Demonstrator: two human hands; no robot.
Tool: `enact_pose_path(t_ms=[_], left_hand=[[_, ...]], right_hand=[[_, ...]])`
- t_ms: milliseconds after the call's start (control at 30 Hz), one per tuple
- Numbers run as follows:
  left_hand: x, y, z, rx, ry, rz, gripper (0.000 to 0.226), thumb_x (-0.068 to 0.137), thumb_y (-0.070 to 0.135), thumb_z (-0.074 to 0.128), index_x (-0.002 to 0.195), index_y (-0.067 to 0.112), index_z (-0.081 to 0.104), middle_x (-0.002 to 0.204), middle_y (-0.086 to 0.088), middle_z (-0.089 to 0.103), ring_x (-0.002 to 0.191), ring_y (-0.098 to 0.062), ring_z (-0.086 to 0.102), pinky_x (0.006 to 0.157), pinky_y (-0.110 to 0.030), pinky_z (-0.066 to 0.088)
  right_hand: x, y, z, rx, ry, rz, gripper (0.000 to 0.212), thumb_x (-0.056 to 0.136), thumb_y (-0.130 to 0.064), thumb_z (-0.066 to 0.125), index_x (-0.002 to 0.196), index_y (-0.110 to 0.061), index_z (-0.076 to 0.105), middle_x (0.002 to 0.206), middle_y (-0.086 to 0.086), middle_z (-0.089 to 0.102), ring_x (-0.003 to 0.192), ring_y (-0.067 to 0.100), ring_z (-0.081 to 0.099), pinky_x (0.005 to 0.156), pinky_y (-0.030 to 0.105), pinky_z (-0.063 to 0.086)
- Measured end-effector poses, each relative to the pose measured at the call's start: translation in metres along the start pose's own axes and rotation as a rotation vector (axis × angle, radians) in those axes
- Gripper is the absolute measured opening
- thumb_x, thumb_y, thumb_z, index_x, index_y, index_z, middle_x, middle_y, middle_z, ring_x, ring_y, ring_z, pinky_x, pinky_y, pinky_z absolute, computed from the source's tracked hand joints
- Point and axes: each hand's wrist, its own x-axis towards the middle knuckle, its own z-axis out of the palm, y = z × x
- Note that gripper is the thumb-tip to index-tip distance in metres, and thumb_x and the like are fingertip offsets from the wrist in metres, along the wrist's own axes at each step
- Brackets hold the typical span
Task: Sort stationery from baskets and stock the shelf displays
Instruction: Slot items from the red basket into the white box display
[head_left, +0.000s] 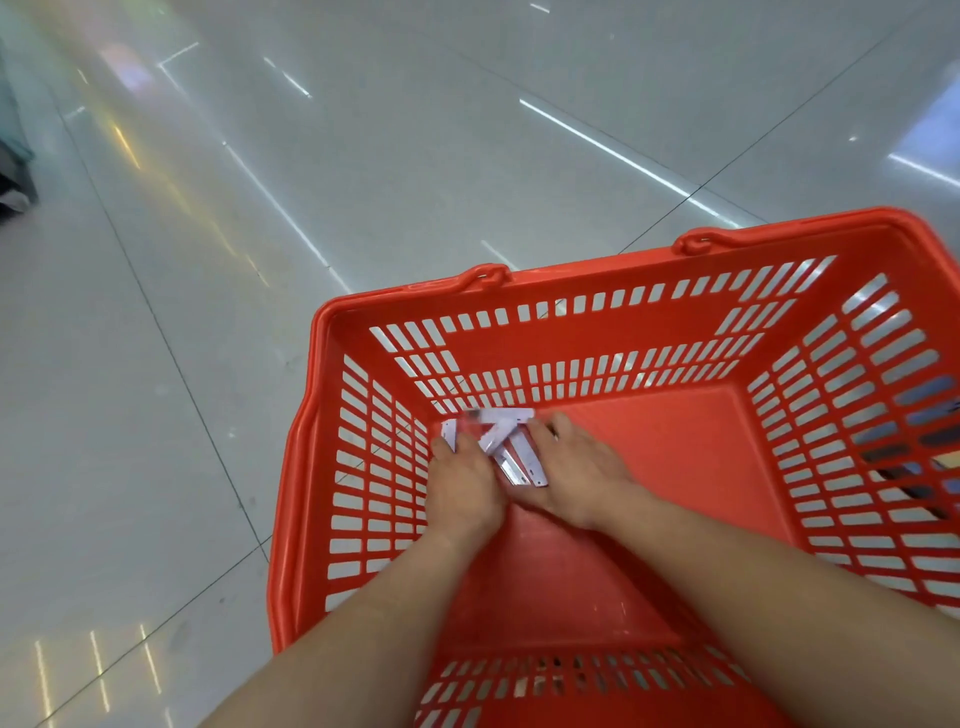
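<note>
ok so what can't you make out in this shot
Head view only:
- white packets in the red basket: print and count lost to motion blur, partly covered by left hand and right hand.
- Whether either hand grips them: fingertips blurred.
- dark items beyond the basket's right wall: screened by its slats.
- dark shape: cut off by left edge.

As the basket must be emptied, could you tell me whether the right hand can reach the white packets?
Apparently yes: the right hand is inside the red basket, its fingers at the white packets; nothing covers them, and the left hand sits on their other side.
</note>
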Motion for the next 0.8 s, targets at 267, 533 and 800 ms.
enact_pose_path(t_ms=[267, 533, 800], left_hand=[[0.006, 0.009, 0.008, -0.267, 0.008, -0.080, 0.064, 0.078, 0.030, 0.074, 0.128, 0.010, 0.040, 0.123, -0.011, 0.052, 0.114, -0.029, 0.051, 0.089, -0.032, 0.043], [0.007, 0.016, 0.009, -0.345, -0.041, -0.139, 0.043, 0.090, 0.011, 0.062, 0.131, 0.010, 0.048, 0.120, -0.006, 0.064, 0.104, -0.022, 0.062, 0.079, -0.022, 0.041], [0.013, 0.023, 0.005, -0.369, -0.042, -0.028, 0.024, 0.097, 0.022, 0.052, 0.109, 0.005, 0.064, 0.102, -0.008, 0.070, 0.093, -0.025, 0.065, 0.079, -0.028, 0.047]], right_hand=[[-0.003, -0.004, 0.004, 0.032, 0.062, 0.170, 0.055, 0.085, -0.040, 0.065, 0.130, -0.016, 0.043, 0.125, 0.005, 0.040, 0.106, 0.028, 0.055, 0.081, 0.036, 0.046], [-0.022, 0.031, -0.013, 0.241, 0.184, 0.367, 0.078, 0.078, -0.008, 0.069, 0.141, -0.025, 0.027, 0.131, 0.006, 0.028, 0.102, 0.032, 0.058, 0.087, 0.037, 0.048], [-0.028, 0.054, -0.022, 0.249, 0.176, 0.596, 0.036, 0.084, -0.010, 0.061, 0.118, -0.006, 0.053, 0.116, 0.020, 0.061, 0.107, 0.037, 0.058, 0.085, 0.036, 0.046]])
